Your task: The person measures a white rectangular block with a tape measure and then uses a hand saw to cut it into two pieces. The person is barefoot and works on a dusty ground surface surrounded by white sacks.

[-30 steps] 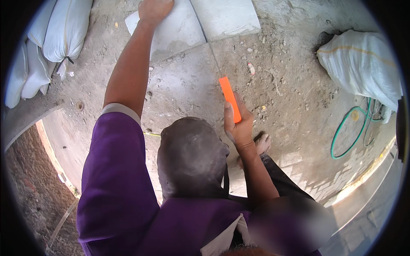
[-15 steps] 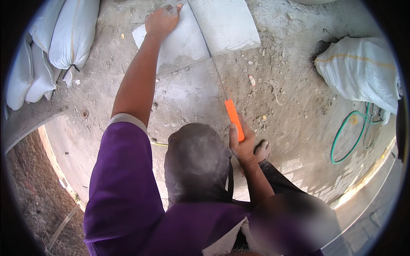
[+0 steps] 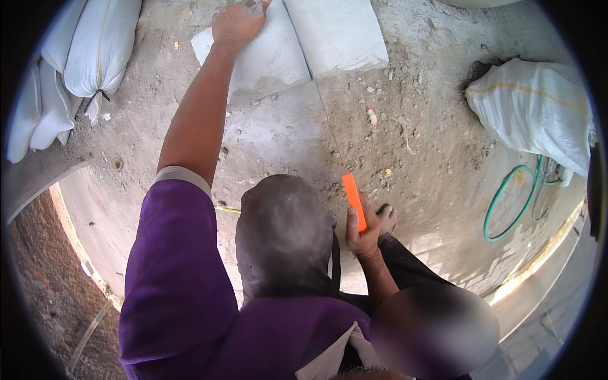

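The orange tool [image 3: 353,201] is a flat, thin strip, and it stands up out of the right hand [image 3: 363,229]. This is the only view, from the head camera looking down. The right hand's fingers are curled tight around the low end of the orange tool, and the top end points away from the person, over the sandy ground [image 3: 418,145]. The hand is low, close to the person's knee, just beside the near edge of the big gray slab [image 3: 272,136].

The left hand [image 3: 237,24] is far out in front, with the arm stretched long. It lies flat on a pale gray tile [image 3: 263,60] that sits at the far end of the slab. Its fingers are on the tile near the far edge, but you cannot tell if they are spread. A second pale tile [image 3: 335,31] lies just beside the first one, with a thin gap between them.

White sacks [image 3: 82,57] lean at the far left. Another white sack [image 3: 538,111] sits at the right, and a green hose [image 3: 506,202] curls on the ground near it.
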The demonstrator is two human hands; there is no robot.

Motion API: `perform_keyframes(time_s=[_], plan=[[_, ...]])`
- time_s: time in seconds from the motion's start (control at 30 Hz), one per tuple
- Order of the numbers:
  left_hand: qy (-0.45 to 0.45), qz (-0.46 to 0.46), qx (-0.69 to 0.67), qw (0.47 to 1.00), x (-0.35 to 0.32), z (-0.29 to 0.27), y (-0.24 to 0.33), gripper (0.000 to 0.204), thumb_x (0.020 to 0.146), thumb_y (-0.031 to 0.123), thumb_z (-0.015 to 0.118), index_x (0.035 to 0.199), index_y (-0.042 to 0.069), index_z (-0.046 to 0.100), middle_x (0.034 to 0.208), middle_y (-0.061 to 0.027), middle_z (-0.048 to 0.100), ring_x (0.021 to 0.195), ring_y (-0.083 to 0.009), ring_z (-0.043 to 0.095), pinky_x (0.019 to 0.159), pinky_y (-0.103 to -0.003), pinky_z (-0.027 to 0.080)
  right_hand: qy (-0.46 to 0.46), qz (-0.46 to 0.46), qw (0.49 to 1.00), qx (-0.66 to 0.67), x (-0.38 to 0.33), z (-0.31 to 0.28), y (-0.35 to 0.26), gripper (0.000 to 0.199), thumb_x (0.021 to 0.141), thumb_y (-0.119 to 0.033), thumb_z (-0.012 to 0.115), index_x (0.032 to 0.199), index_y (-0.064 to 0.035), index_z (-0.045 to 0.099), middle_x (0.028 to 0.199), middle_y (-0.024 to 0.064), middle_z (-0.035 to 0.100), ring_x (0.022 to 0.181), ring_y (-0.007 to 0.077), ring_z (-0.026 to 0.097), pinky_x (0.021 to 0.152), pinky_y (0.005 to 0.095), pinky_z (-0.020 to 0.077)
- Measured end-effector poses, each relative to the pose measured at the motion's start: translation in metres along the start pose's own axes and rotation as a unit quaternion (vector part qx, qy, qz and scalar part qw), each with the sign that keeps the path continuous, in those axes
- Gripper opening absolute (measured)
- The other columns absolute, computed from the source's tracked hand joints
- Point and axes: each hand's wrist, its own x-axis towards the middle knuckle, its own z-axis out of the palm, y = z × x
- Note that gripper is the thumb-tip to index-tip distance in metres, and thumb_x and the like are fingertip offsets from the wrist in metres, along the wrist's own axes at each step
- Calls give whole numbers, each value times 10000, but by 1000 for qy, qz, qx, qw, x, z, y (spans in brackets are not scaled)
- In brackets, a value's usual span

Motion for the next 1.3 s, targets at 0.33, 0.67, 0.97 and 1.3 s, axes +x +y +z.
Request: perform_keyframes(time_s=[0.33,0.67,0.97,1.3], plan=[[81,42,28,995,-9,20,-24,541,986,540,490,1070,68,741,1050,-260,713,1015,-431,662,915,-538,504,-9,32,999,18,46,16,-27,406,1021,-244,582,1316,34,614,896,103,697,755,135,622,711,283,516],[83,25,9,996,-14,14,-9,628,995,619,407,1145,96,721,1096,-247,707,1044,-438,657,923,-529,508,-34,44,998,38,70,11,-15,390,1019,-220,583,1304,44,613,939,121,694,808,159,637,773,295,515],[-25,-15,5,1000,-5,13,-11,769,963,754,317,1326,176,672,1191,-234,700,1146,-423,648,1008,-497,502,-26,21,999,-29,12,-2,16,402,1000,-199,564,1345,4,600,959,161,712,845,214,711,756,330,559],[2,-22,-1,1000,-14,-2,0,757,954,752,356,1322,176,681,1173,-227,711,1144,-397,658,1010,-488,502,9,-14,1000,-18,-11,-3,24,360,1011,-203,552,1294,8,619,913,129,666,766,169,627,700,304,521]])
